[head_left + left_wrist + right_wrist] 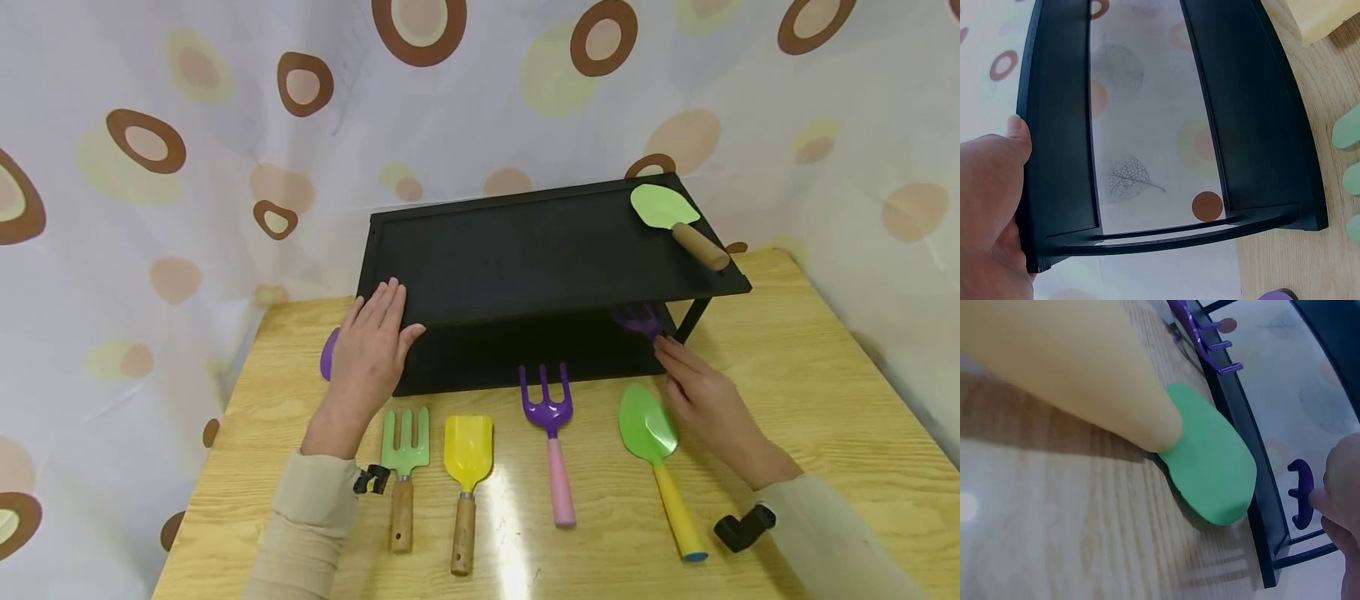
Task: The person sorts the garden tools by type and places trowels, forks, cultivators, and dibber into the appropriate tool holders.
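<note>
Pinching a purple fork with the right hand, under the top of the black rack on the desk, near its right end. Resting the left hand, with straight fingers, on the rack's top at the left end.

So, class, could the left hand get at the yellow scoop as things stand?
Probably yes: the yellow scoop lies uncovered on the table, and the left hand, resting on the black shelf, holds no tool.
</note>
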### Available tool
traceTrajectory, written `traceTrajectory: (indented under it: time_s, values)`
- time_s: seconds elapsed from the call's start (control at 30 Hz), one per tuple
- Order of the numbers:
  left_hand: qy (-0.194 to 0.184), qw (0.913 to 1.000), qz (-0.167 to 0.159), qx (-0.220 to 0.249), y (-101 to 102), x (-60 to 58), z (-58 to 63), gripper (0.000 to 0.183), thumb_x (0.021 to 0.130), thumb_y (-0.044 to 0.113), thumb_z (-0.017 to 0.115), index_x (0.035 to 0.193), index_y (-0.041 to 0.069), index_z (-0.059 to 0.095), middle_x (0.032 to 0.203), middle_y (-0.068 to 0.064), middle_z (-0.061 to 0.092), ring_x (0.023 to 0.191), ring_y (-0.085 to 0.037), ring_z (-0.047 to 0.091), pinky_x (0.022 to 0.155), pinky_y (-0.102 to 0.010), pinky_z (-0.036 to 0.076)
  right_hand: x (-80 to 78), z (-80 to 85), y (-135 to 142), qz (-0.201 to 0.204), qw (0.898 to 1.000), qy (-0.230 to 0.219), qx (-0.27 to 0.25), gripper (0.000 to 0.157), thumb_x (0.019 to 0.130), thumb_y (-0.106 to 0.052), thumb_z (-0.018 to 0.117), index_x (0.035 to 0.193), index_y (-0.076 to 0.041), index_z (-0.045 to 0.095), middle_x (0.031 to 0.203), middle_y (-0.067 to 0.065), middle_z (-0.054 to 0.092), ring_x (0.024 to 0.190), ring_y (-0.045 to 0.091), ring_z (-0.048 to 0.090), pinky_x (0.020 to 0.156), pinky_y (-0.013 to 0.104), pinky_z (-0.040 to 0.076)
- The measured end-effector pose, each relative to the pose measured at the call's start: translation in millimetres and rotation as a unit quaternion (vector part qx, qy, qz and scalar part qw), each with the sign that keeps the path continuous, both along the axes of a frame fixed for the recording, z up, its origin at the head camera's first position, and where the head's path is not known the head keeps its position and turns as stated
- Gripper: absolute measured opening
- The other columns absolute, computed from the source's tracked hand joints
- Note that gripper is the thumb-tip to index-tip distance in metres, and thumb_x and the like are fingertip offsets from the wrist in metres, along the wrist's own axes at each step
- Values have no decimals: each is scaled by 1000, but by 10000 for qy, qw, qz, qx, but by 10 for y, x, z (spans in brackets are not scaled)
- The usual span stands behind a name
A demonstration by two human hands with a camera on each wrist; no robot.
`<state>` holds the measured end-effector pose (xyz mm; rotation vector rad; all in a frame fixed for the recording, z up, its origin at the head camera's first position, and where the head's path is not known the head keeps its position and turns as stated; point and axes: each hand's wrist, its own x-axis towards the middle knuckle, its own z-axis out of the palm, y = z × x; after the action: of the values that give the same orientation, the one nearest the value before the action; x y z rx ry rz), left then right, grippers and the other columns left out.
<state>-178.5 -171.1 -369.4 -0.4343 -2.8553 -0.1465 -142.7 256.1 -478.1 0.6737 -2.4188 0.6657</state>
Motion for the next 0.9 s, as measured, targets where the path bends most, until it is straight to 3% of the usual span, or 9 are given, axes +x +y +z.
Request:
traceTrajectory:
  time_s: [0.13,0.23,0.53,0.9]
  values:
    - [31,10000,-45,55,32,4,7,66,104,45,41,155,5,31,162,-11,31,152,-26,27,127,-45,16,-100,-45,12,-56,9995,-286,149,37,80,15,62,117,15,64,129,31,61,115,48,61,106,34,48]
    - [13,10000,-84,29,55,6,9,66,104,45,41,155,5,30,162,-11,31,151,-26,28,126,-45,16,-174,-100,26,-64,9986,-482,218,35,81,14,61,115,17,64,128,33,60,115,49,60,91,55,52]
    - [82,9999,-73,1,95,-12,20,65,104,45,41,154,5,32,161,-11,32,151,-26,29,126,-45,17,-444,-82,14,-51,9935,-1010,522,33,85,13,60,118,19,60,130,38,55,115,52,58,87,60,53]
    - [141,9998,-114,47,165,-13,-9,64,104,45,41,154,6,32,161,-10,33,151,-25,30,126,-44,17,-602,-137,56,-126,9884,-1350,690,36,89,12,56,123,22,56,135,40,51,119,53,55,89,59,54]
